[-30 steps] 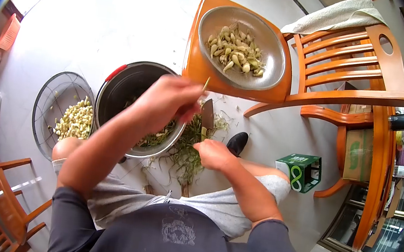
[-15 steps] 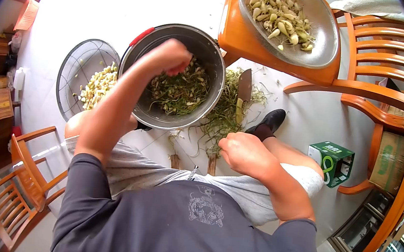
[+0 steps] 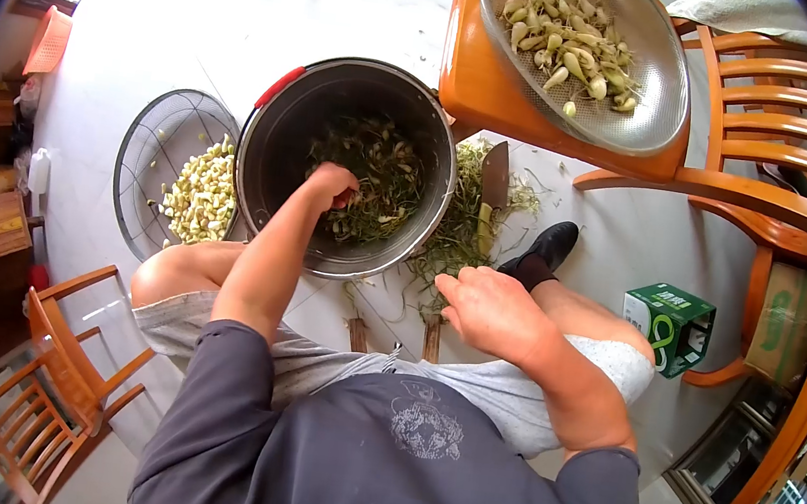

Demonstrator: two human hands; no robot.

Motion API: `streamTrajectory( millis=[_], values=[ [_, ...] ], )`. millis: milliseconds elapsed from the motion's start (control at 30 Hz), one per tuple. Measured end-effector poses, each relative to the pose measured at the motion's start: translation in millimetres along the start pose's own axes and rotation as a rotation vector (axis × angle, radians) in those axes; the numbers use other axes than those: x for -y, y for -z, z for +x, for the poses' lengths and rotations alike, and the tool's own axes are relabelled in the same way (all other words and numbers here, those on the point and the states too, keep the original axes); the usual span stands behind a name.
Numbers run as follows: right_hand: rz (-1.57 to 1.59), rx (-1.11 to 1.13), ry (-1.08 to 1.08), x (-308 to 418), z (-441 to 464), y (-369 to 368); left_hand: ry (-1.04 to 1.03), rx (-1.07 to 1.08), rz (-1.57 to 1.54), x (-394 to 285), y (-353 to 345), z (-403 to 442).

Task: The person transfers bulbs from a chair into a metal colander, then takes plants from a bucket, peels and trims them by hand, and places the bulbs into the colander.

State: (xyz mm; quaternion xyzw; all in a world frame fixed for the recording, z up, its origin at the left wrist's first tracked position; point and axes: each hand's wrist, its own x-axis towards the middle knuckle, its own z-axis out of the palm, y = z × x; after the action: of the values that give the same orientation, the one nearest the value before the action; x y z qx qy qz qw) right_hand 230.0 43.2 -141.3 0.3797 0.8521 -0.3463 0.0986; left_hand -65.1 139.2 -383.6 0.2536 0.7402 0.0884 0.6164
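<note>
My left hand (image 3: pixel 333 185) reaches down into a deep dark pot (image 3: pixel 270 150), at the bulbs with green stems (image 3: pixel 387 184). Its fingers are curled, and what they hold is hidden. In front of my right thigh, my right hand (image 3: pixel 492 308) is closed with the palm down; its contents cannot be made out. Just beyond it, a knife (image 3: pixel 497 175) with a yellowish handle lies on cut green stems (image 3: pixel 454 248). Left of the pot, pale trimmed bulbs (image 3: pixel 202 192) fill part of a wire-mesh basket (image 3: pixel 151 135).
A metal mesh colander (image 3: pixel 666 103) with stemmed bulbs stands on an orange wooden stool (image 3: pixel 466 68), beside a wooden chair (image 3: pixel 777 202). A green box (image 3: pixel 669 325) is on the floor near my right knee. Another chair (image 3: pixel 73 363) stands lower left.
My left hand has gone from above the colander side of the pot down into it. My right hand has drawn back from the knife handle. The view has shifted.
</note>
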Motion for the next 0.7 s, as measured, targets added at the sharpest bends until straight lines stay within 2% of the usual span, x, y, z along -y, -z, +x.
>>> streamTrajectory(
  millis=[167,400,467,533,567,633,667,700],
  values=[
    [0.027,-0.070,0.035,3.7,2.4,7.3,-0.049,0.232,-0.282,-45.8,38.5,-72.4],
    [0.298,-0.499,0.129,-0.6,36.6,8.7,-0.223,0.534,-0.477,-80.3,70.3,-164.8],
    [0.536,-0.446,0.060,5.9,47.9,17.9,-0.244,0.548,-0.577,-89.5,59.4,-197.6],
    [0.792,-0.449,0.021,9.5,64.9,14.5,-0.278,0.664,-0.600,-90.5,52.0,-210.9],
    [1.001,-0.415,0.067,11.0,74.0,13.7,-0.298,0.683,-0.601,-90.4,45.9,-213.9],
    [1.133,-0.422,0.101,15.3,84.1,14.2,-0.353,0.794,-0.574,-86.6,40.8,-203.4],
    [1.202,-0.423,0.117,16.3,87.1,15.6,-0.369,0.765,-0.592,-87.6,38.1,-203.3],
    [1.224,-0.364,0.043,16.2,88.3,18.3,-0.383,0.736,-0.612,-87.8,33.6,-203.3]
  ],
)
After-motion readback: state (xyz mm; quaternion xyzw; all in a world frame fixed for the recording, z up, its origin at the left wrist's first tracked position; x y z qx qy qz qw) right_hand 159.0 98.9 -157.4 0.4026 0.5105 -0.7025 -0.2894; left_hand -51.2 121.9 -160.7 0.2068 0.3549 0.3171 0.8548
